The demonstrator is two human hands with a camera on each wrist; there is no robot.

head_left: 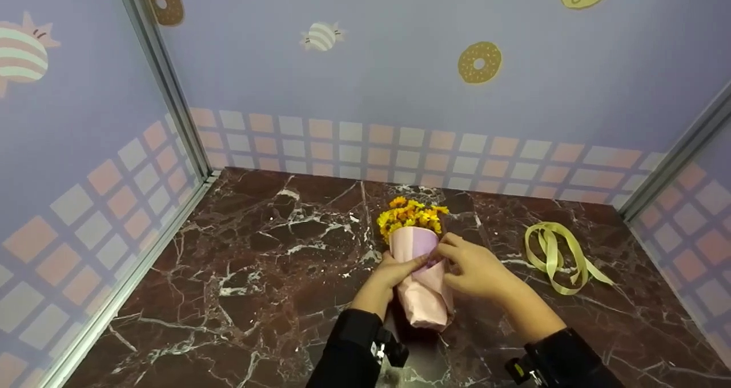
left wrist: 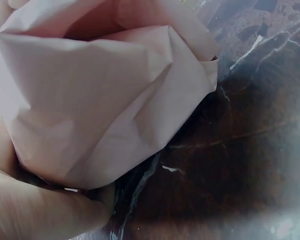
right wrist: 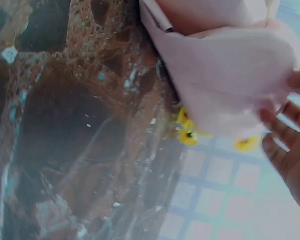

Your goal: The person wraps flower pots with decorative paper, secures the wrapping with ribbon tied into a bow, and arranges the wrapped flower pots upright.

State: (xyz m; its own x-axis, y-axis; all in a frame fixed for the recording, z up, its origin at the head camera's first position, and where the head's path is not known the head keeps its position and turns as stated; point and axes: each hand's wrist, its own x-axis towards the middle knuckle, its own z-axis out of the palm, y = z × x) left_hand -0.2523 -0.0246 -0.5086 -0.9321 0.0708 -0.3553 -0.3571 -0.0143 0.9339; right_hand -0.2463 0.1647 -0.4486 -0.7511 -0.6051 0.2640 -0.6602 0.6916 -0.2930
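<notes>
A small bouquet of yellow flowers wrapped in pale pink and lilac paper lies on the marble-patterned table. My left hand grips the wrapped bundle from its left side, thumb across the front of the paper. From the right, the bent fingers of my right hand pinch the paper's edge near the left thumb. The folded lower end of the wrapping paper fills much of the left wrist view. In the right wrist view, curled fingertips meet the paper, slightly blurred. The stems are hidden inside the wrap.
A loosely looped yellow-green ribbon lies on the table to the right of the bouquet. Printed walls with metal corner posts enclose the table at the back and both sides.
</notes>
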